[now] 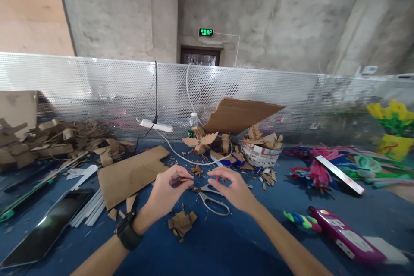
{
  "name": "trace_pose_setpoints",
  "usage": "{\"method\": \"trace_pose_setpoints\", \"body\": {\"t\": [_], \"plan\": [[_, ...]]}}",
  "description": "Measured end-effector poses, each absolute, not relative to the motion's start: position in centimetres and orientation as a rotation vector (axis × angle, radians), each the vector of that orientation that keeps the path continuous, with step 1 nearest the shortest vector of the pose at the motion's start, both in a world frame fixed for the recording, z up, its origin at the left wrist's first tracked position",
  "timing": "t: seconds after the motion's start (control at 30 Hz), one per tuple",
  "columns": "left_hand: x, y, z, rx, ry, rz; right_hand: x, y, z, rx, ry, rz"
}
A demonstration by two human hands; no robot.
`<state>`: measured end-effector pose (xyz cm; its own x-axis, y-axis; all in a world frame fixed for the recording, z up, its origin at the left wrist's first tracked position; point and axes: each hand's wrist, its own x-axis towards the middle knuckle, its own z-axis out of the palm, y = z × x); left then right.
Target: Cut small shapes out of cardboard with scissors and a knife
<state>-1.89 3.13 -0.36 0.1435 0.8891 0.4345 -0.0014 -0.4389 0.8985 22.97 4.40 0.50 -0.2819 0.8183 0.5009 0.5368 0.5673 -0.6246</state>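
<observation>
My left hand (pixel 168 189), with a dark watch on its wrist, pinches a small brown piece of cardboard (pixel 183 179) that is mostly hidden by the fingers. Across a narrow gap, my right hand (pixel 235 189) has its fingers curved and slightly apart, with nothing visible in them. Grey-handled scissors (pixel 216 212) lie on the table below and between the hands. Nearer to me is a small pile of cut cardboard scraps (pixel 182 224). Beyond the hands stands a cardboard figure with jagged wings (pixel 201 140).
Left lie a flat cardboard sheet (pixel 132 177), white sticks (pixel 89 211), a black tablet (pixel 48 228) and heaped cardboard. A scrap-filled basket (pixel 260 157), power strip (pixel 156 125) and bottle (pixel 193 121) stand behind. Right are a purple glue-gun-like device (pixel 349 235), phone (pixel 339 175) and pipe cleaners (pixel 318 172).
</observation>
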Motion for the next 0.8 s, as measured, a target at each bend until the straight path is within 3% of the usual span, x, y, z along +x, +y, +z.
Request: {"method": "trace_pose_setpoints", "body": {"t": [0.47, 0.8], "plan": [[-1.6, 1.9, -1.0, 1.854, 0.688, 1.461, 20.0, 1.4, 0.2, -0.505, -1.909, 0.061], [-1.2, 1.6, -0.3, 1.775, 0.761, 1.343, 20.1, 1.3, 0.2, -0.551, -1.987, 0.089]]}}
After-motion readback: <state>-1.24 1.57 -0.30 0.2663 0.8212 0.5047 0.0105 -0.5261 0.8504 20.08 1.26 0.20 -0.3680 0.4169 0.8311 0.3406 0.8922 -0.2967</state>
